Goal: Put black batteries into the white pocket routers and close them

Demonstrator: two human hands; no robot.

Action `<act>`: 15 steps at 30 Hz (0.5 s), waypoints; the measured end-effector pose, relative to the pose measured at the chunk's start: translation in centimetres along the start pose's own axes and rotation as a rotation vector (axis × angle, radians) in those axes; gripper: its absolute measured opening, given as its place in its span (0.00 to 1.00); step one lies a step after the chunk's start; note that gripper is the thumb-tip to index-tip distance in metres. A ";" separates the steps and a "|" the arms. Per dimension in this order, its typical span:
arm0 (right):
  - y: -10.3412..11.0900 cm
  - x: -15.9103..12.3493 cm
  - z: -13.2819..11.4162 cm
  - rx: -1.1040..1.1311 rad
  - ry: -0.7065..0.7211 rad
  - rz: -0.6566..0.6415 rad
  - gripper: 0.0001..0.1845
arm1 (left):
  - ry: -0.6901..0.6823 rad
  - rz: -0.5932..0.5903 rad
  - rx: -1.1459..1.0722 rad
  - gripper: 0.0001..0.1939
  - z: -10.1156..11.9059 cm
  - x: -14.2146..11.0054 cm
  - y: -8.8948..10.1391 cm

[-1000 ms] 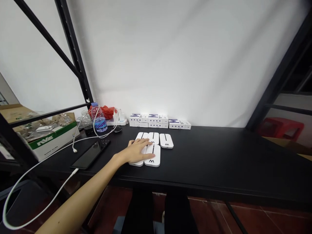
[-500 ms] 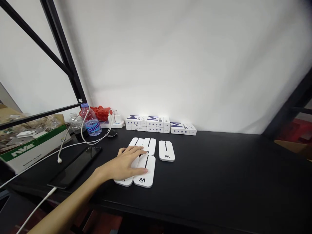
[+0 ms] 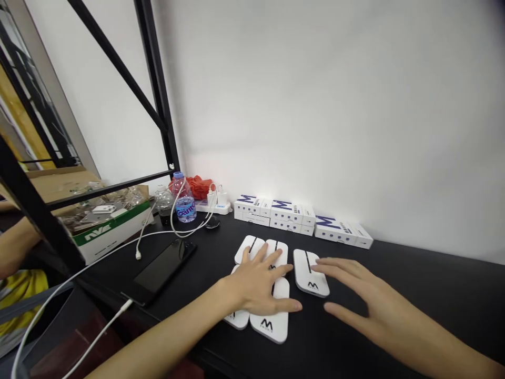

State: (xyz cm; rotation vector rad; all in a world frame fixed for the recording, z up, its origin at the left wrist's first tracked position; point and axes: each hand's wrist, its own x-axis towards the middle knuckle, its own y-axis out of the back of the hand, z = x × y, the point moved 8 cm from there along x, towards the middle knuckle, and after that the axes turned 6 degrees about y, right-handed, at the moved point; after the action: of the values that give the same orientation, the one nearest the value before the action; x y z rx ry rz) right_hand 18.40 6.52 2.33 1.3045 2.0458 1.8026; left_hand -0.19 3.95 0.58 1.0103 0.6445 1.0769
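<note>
On the black desk (image 3: 418, 273), the left hand (image 3: 256, 287) lies spread over four slim white devices (image 3: 271, 325); the loosely splayed right hand (image 3: 371, 295) perhaps touches a fifth device (image 3: 306, 273), round-cornered, black-striped, M-marked.

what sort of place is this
Probably a workshop or packing area: flat white devices lie on a black table, small printed boxes sit behind them, and an open carton stands to the left.
</note>
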 end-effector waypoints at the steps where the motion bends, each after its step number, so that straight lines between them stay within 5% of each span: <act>1: -1.4 1.4 -0.3 -0.036 0.023 -0.084 0.29 | 0.004 -0.002 -0.010 0.39 -0.4 0.3 -0.2; 7: -6.3 3.6 0.5 -0.173 -0.202 -0.167 0.35 | 0.032 0.019 0.042 0.39 -2.9 0.1 0.1; 15: -5.2 3.8 -1.0 -0.129 -0.270 0.021 0.23 | 0.077 -0.122 0.068 0.41 -4.4 -0.6 1.5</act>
State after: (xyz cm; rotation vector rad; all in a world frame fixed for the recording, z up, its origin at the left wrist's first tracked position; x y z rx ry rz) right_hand 12.77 8.69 -0.18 1.4467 1.7529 1.6315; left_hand -4.70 5.17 0.06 0.9788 0.7998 0.9958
